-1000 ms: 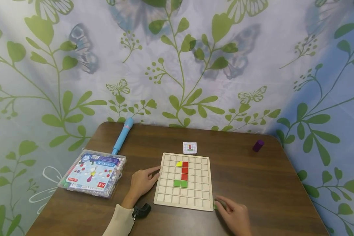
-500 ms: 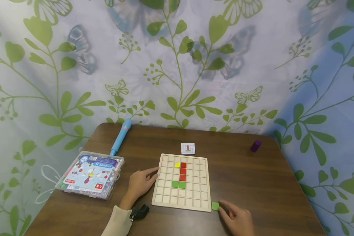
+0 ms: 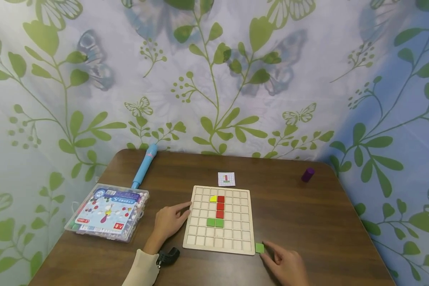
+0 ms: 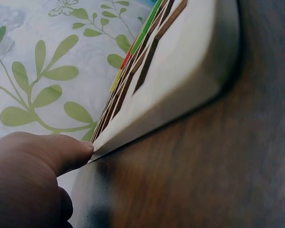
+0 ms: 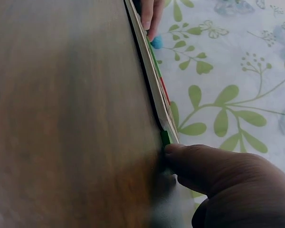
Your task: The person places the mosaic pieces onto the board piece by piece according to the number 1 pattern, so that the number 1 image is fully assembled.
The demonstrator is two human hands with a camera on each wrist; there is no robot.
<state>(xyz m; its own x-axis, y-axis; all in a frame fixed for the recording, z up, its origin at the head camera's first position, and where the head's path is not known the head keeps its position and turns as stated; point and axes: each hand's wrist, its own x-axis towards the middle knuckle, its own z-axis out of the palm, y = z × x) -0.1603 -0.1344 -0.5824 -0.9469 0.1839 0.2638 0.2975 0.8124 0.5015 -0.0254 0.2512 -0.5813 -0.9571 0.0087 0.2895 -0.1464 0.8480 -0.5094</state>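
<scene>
A wooden grid board [image 3: 236, 238] lies on the table. In its cells sit a yellow quarter-round tile [image 3: 213, 198], a column of red square tiles [image 3: 220, 206] and two green square tiles [image 3: 215, 223]. My left hand [image 3: 169, 222] touches the board's left edge with its fingertips; in the left wrist view the thumb [image 4: 71, 151] meets that edge. Just outside the lower right corner, my right hand [image 3: 286, 262] pinches a loose green square tile [image 3: 259, 248] between thumb and index finger. The right wrist view shows this green tile [image 5: 166, 138] beside the board's end.
A small pattern card [image 3: 226, 179] lies behind the board. To the left are a clear box of beads [image 3: 107, 214] and a blue microphone-shaped stick [image 3: 144, 167]. A purple cylinder [image 3: 308, 174] stands at the back right. A patterned cloth [image 3: 214, 79] hangs behind the table.
The loose green tile, mostly covered by the right fingers one second ago, now shows beside the board's corner. The right hand has shifted slightly; the left hand stays at the board's edge.
</scene>
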